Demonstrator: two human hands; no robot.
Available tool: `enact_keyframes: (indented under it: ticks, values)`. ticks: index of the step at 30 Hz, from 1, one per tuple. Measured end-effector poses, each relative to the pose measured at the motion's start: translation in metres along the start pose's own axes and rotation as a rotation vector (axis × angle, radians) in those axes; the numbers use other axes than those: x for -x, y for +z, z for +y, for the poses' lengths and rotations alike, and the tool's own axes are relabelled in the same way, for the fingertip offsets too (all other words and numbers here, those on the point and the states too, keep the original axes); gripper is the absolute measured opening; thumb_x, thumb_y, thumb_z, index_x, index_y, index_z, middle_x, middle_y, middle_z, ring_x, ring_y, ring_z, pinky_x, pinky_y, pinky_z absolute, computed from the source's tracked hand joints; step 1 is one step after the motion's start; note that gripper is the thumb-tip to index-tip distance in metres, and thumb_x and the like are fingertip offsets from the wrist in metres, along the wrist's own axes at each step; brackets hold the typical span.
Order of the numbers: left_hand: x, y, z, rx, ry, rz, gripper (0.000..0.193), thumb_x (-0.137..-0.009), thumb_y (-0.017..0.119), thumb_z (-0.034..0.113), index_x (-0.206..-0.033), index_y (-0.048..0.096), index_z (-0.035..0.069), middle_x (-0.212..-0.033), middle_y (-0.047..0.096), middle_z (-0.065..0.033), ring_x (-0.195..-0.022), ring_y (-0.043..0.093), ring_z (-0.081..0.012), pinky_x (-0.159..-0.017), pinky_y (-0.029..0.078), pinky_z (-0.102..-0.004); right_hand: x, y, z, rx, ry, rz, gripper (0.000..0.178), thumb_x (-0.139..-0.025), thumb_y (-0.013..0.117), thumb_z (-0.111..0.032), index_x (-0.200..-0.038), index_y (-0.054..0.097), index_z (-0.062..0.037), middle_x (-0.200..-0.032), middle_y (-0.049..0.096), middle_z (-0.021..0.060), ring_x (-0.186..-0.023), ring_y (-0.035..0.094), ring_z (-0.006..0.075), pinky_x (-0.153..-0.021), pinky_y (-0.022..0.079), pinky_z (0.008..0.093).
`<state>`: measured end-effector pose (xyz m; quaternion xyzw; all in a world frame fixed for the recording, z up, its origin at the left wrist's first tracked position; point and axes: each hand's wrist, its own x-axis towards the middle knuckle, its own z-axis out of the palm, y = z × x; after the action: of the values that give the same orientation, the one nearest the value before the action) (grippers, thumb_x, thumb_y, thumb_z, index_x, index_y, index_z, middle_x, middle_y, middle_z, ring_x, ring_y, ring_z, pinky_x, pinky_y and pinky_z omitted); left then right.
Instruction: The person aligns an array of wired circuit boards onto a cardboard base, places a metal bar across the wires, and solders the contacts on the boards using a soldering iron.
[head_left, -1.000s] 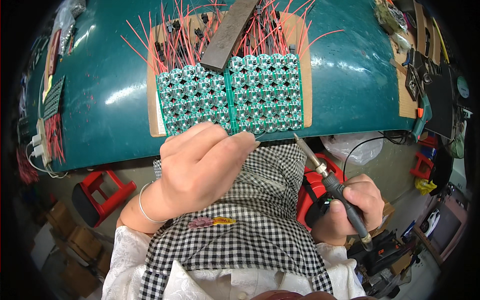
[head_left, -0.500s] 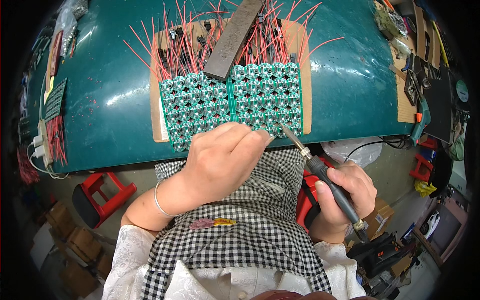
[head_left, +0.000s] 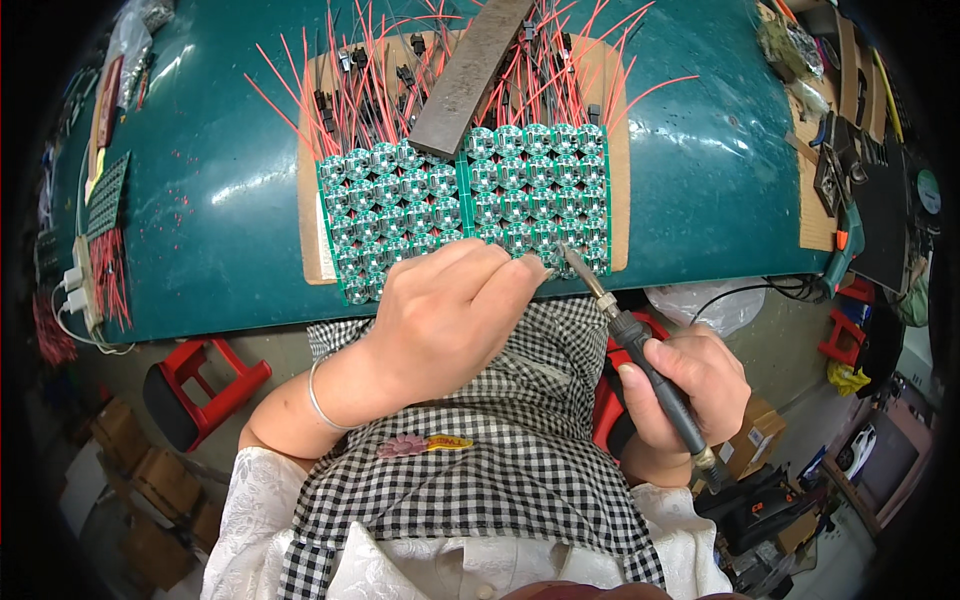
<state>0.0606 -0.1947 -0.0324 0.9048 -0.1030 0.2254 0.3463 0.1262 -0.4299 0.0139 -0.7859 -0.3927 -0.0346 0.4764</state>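
Note:
Two green panels of small round circuit boards (head_left: 470,205) lie on a brown board (head_left: 618,150) on the teal worktop. Red and black wires (head_left: 340,80) fan out from their far edge, pinned under a grey metal bar (head_left: 468,75). My left hand (head_left: 445,315) rests at the panels' near edge with pinched fingertips by the bottom row; what it pinches is too small to see. My right hand (head_left: 685,385) grips a black-handled soldering iron (head_left: 640,345), whose tip touches the near right corner of the right panel.
Another green panel (head_left: 108,192) and a bundle of red wires (head_left: 108,275) lie at the left edge of the worktop (head_left: 200,200). Tools and boxes crowd the right end (head_left: 850,150). A red stool (head_left: 195,385) stands below left. A white plastic bag (head_left: 695,305) hangs by the table edge.
The soldering iron's tip has risen from below the table edge onto the right panel's near corner. My left hand has shifted slightly right along the bottom row.

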Motion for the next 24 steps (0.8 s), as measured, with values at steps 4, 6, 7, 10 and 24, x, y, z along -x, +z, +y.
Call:
enact_keyframes:
  ticks: [4, 6, 7, 10, 24]
  values:
    - [-0.004, -0.002, 0.002, 0.027, -0.014, -0.009, 0.024, -0.073, 0.083, -0.007, -0.090, 0.068, -0.001, -0.070, 0.059, -0.0085, -0.056, 0.058, -0.0231, -0.049, 0.045, -0.0346, -0.002, 0.000, -0.006, 0.065, -0.058, -0.059, 0.030, -0.068, 0.088, 0.001, -0.094, 0.073, 0.0027, -0.070, 0.068, 0.0099, -0.055, 0.064, 0.0219, -0.047, 0.050, 0.0305]
    - [-0.005, -0.003, 0.003, 0.030, 0.003, 0.025, 0.023, -0.072, 0.084, -0.007, -0.087, 0.067, -0.001, -0.070, 0.060, -0.0078, -0.056, 0.058, -0.0223, -0.048, 0.044, -0.0339, -0.003, 0.004, -0.012, 0.125, -0.075, -0.067, 0.029, -0.069, 0.089, 0.000, -0.094, 0.074, 0.0028, -0.071, 0.068, 0.0084, -0.055, 0.064, 0.0207, -0.047, 0.049, 0.0306]
    - [-0.005, -0.007, 0.005, 0.028, 0.004, 0.026, 0.023, -0.072, 0.084, -0.007, -0.087, 0.067, -0.001, -0.070, 0.060, -0.0078, -0.056, 0.058, -0.0223, -0.048, 0.044, -0.0339, -0.004, 0.004, -0.013, 0.124, -0.077, -0.065, 0.029, -0.069, 0.089, 0.000, -0.094, 0.074, 0.0028, -0.071, 0.068, 0.0084, -0.055, 0.064, 0.0207, -0.047, 0.049, 0.0306]
    - [-0.012, -0.025, 0.009, 0.068, -0.009, 0.052, 0.021, -0.073, 0.080, -0.010, -0.085, 0.066, 0.000, -0.070, 0.062, -0.0075, -0.056, 0.059, -0.0202, -0.048, 0.042, -0.0310, -0.008, -0.001, -0.014, 0.150, -0.072, -0.110, 0.028, -0.070, 0.088, 0.000, -0.094, 0.074, 0.0029, -0.070, 0.067, 0.0085, -0.055, 0.065, 0.0211, -0.047, 0.049, 0.0311]
    - [-0.059, -0.098, 0.038, -0.037, 0.070, 0.070, 0.020, -0.080, 0.074, -0.014, -0.094, 0.067, -0.001, -0.067, 0.059, -0.0058, -0.053, 0.051, -0.0181, -0.051, 0.038, -0.0318, 0.000, -0.017, -0.001, -0.057, 0.092, 0.269, 0.028, -0.068, 0.085, -0.001, -0.088, 0.066, 0.0006, -0.064, 0.064, 0.0103, -0.053, 0.062, 0.0235, -0.052, 0.050, 0.0328]
